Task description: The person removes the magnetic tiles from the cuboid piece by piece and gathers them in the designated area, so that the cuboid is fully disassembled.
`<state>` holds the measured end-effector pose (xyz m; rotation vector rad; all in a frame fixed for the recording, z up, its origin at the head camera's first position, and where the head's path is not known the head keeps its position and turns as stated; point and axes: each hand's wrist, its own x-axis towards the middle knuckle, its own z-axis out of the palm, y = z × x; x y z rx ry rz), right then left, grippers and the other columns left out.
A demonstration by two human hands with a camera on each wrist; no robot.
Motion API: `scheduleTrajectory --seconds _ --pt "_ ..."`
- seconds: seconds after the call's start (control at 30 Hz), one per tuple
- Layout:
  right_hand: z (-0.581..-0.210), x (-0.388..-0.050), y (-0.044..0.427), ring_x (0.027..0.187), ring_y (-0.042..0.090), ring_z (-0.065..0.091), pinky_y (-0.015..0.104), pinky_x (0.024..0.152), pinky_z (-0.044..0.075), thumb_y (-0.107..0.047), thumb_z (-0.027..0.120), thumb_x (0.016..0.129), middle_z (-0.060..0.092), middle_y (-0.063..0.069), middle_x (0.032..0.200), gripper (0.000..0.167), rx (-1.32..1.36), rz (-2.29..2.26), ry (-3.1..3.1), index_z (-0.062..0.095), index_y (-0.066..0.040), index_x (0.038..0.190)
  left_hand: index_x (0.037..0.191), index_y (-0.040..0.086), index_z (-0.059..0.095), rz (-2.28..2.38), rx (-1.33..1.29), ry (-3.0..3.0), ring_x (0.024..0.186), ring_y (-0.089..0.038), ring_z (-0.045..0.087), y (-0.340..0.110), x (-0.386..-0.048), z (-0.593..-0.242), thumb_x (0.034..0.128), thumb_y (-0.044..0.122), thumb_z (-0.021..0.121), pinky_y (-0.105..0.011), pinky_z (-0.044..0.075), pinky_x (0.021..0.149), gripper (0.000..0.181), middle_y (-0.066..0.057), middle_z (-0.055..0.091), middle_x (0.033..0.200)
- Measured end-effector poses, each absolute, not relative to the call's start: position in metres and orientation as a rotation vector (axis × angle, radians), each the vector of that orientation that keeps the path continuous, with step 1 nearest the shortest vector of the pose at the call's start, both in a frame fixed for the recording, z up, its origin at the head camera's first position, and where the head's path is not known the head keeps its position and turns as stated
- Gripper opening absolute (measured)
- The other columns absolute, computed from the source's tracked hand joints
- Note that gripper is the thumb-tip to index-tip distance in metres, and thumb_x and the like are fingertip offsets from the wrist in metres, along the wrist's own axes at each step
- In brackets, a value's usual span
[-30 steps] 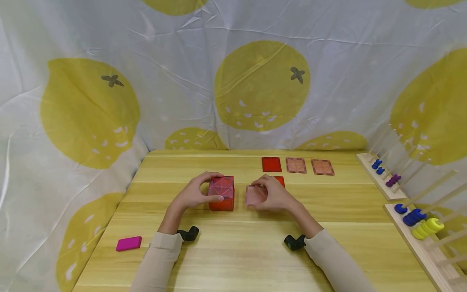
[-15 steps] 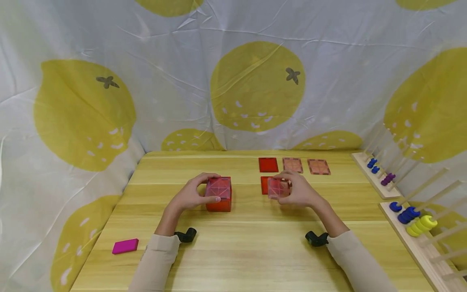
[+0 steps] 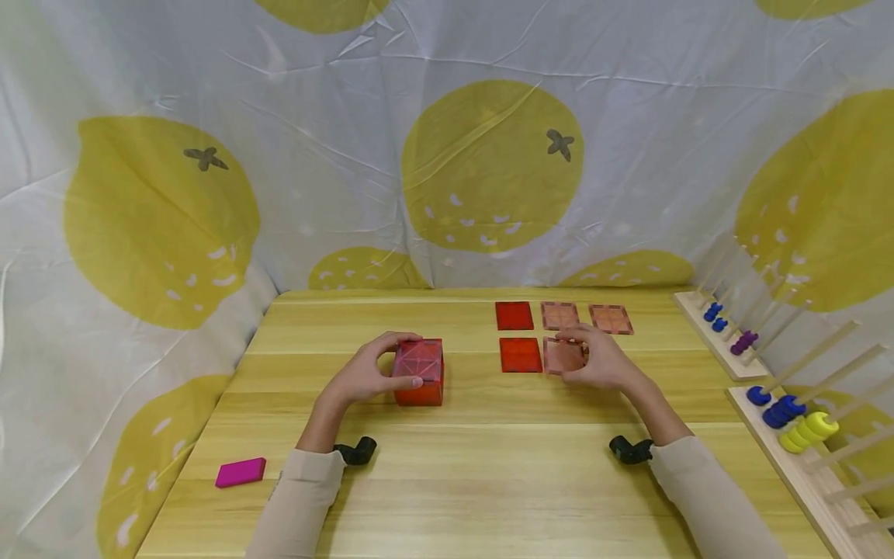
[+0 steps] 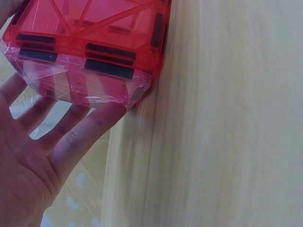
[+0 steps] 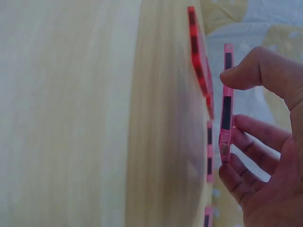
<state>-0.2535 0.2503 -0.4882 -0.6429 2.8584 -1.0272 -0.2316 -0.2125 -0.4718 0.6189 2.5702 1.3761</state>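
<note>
Tile point(image 3: 560, 359) pinched by opposite edges in my right hand point(image 3: 606, 361), just above the table point(image 3: 489, 481) beside the flat red tile point(image 3: 521, 355), probably so it sits level. My left hand point(image 3: 363, 374) grips the red-and-pink box point(image 3: 422, 394), presumably so it won't shift.

The right hand point(image 3: 606, 359) had carried a pink tile point(image 3: 562, 357) rightward, away from the cube point(image 3: 419, 366) — past the nearer red tile point(image 3: 521, 355), now uncovered — ending, seemingly, just above the worktop point(image 3: 475, 473).
</note>
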Motion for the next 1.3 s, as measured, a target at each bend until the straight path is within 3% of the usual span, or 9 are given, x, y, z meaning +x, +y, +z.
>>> scheduleTrajectory --seconds 0.17,0.5,0.77,1.07,1.3 --pt "-0.496 -0.258 0.261 0.130 0.047 0.052 0.060 0.099 0.050 -0.022 0.087 0.075 0.051 0.027 0.149 0.074 -0.623 -0.978 2.869 0.060 -0.001 0.140 0.142 0.035 0.056 1.379 0.623 2.569 0.136 -0.032 0.049 -0.212 -0.231 -0.472 0.0809 0.040 0.088 -0.058 0.045 0.109 0.069 0.003 0.056 0.145" --pt "-0.500 -0.264 0.268 0.138 0.052 0.044 0.067 0.108 0.042 -0.015 0.083 0.073 0.053 0.029 0.146 0.069 -0.607 -0.915 2.871 0.062 -0.002 0.138 0.141 0.037 0.056 1.366 0.635 2.578 0.134 -0.030 0.051 -0.210 -0.233 -0.475 0.0798 0.042 0.089 -0.055 0.045 0.110 0.070 0.005 0.057 0.142" --pt "-0.495 -0.259 0.265 0.134 0.049 0.049 0.067 0.107 0.042 -0.021 0.087 0.078 0.059 0.025 0.141 0.068 -0.682 -0.899 2.926 0.062 0.001 0.137 0.157 0.030 0.039 1.527 0.652 2.341 0.146 -0.036 0.040 -0.223 -0.235 -0.479 0.0811 0.023 0.090 -0.043 0.059 0.096 0.092 -0.005 0.044 0.157" --pt "-0.488 -0.249 0.252 0.117 0.043 0.061 0.062 0.095 0.053 -0.022 0.086 0.083 0.064 0.022 0.134 0.065 -0.722 -1.114 2.940 0.061 0.002 0.137 0.157 0.024 0.038 1.588 0.658 2.292 0.147 -0.036 0.041 -0.229 -0.238 -0.487 0.0848 0.023 0.086 -0.038 0.060 0.094 0.087 -0.006 0.043 0.158" --pt "-0.477 -0.243 0.218 0.112 0.040 0.062 0.058 0.096 0.054 -0.025 0.085 0.085 0.064 0.022 0.129 0.064 -0.742 -1.266 2.817 0.060 -0.001 0.139 0.158 0.015 0.036 1.696 0.705 2.204 0.148 -0.044 0.036 -0.232 -0.241 -0.495 0.0892 0.012 0.080 -0.038 0.059 0.096 0.082 -0.014 0.038 0.160"
